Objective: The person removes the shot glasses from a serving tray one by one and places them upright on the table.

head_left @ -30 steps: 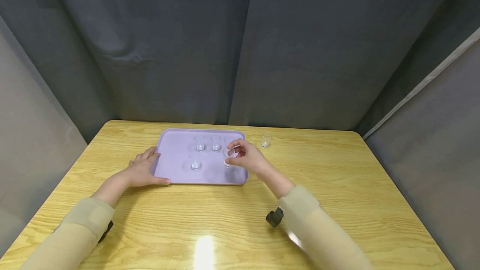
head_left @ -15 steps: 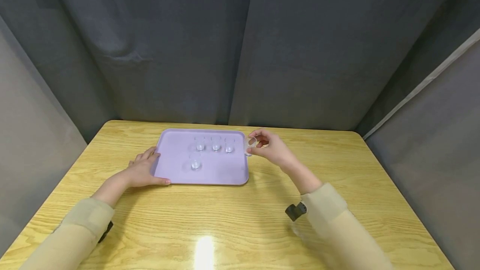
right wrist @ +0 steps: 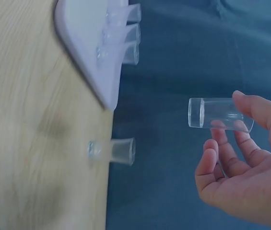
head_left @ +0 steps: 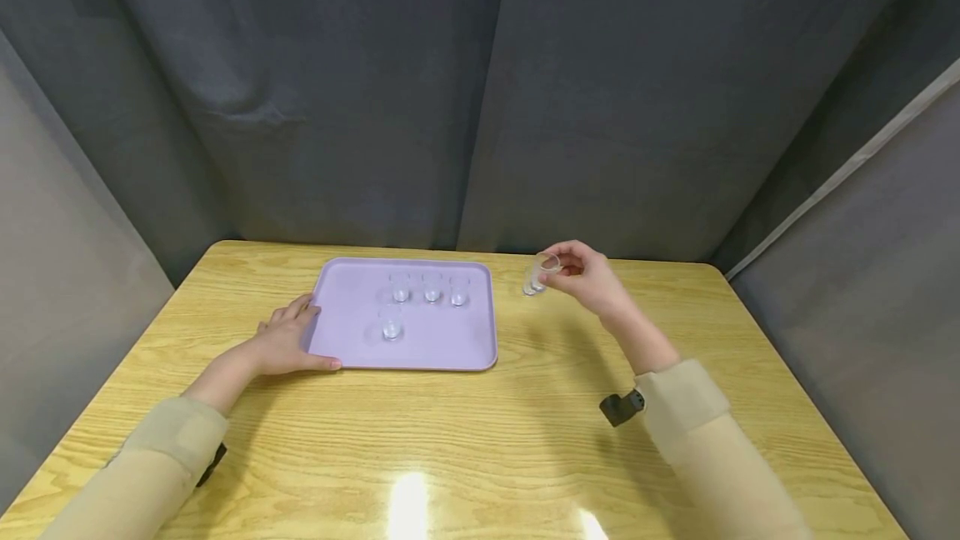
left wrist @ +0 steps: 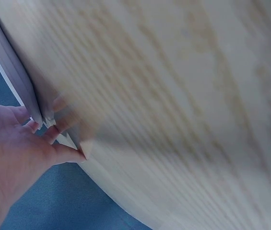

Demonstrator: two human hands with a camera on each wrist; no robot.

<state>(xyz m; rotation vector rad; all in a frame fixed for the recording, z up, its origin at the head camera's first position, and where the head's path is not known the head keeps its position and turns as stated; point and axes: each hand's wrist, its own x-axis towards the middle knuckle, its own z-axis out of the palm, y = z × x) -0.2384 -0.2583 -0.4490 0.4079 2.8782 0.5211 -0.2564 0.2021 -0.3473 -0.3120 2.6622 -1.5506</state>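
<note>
Dark curtains (head_left: pixel 337 107) back a wooden tabletop (head_left: pixel 480 432) that offers room at lower right. Left of center lies a lilac tray (head_left: pixel 442 348), a left hand (head_left: pixel 285 346) resting fingers spread at its left edge. Near the tabletop's far edge, a right hand (head_left: pixel 590 283) pinches a raised glass (right wrist: pixel 217 114) near a standing glass (right wrist: pixel 123 152). Work appears partway: four glasses (head_left: pixel 432 292) on the tray, two off.

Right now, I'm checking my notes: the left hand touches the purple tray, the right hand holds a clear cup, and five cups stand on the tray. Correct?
Not quite: the head view shows four cups standing on the purple tray, not five. The left hand touches it and the right hand holds a clear cup.
</note>
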